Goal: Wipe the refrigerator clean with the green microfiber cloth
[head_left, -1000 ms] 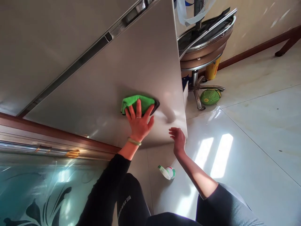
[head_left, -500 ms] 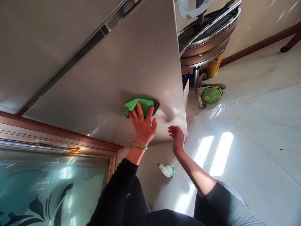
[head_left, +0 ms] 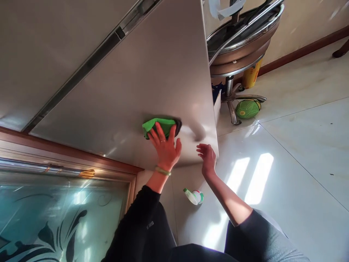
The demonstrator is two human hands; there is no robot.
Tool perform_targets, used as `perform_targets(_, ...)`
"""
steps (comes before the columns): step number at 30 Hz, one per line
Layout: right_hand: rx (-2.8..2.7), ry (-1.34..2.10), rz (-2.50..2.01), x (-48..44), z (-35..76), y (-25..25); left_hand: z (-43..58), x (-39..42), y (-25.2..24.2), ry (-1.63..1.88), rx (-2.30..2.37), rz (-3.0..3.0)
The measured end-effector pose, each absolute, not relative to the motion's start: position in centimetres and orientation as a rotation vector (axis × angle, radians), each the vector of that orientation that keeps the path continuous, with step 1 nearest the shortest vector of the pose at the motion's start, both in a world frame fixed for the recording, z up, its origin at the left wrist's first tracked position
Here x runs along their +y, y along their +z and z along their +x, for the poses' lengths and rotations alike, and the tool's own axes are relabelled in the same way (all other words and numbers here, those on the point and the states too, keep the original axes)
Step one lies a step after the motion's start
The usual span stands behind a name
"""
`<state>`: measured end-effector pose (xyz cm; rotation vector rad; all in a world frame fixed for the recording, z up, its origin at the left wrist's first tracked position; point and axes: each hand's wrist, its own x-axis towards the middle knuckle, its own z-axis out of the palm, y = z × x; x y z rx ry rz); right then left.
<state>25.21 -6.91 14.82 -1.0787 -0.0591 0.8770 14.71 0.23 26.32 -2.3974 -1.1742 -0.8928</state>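
My left hand (head_left: 167, 151) holds a green cloth (head_left: 160, 124) with a dark edge, pressed to a smooth, shiny metallic panel (head_left: 152, 72). The fingers spread over the cloth, and a bracelet and a ring show on this hand. Close to the panel's lower right corner, my right hand (head_left: 207, 157) hangs with loosely bent fingers slightly apart and nothing in them. Whether it touches the panel I cannot tell. Between my forearms, a white and green spray bottle (head_left: 195, 197) stands on the floor.
A dark recessed strip (head_left: 79, 71) crosses the panel diagonally. On the right are a wheeled stool (head_left: 240, 62), a green ball (head_left: 248, 108) and a yellow container (head_left: 251, 74). A framed glass door (head_left: 57, 207) with a leaf pattern lies at lower left. Sunlight patches fall on the tiled floor (head_left: 300, 174).
The cloth under my left hand has shifted slightly left and down on the panel. My right hand keeps about the same place. The whole view has drifted a little.
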Motion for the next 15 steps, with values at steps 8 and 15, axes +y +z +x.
perform_targets(8, -0.062, 0.897, -1.077, -6.9, 25.0, 14.9, 13.8, -0.4, 26.2, -0.792, -1.255, -2.428)
perform_targets(15, -0.069, 0.917, -1.074, -6.8, 24.5, 15.0, 16.1, 0.3, 28.6, -0.845, -1.142, -2.443)
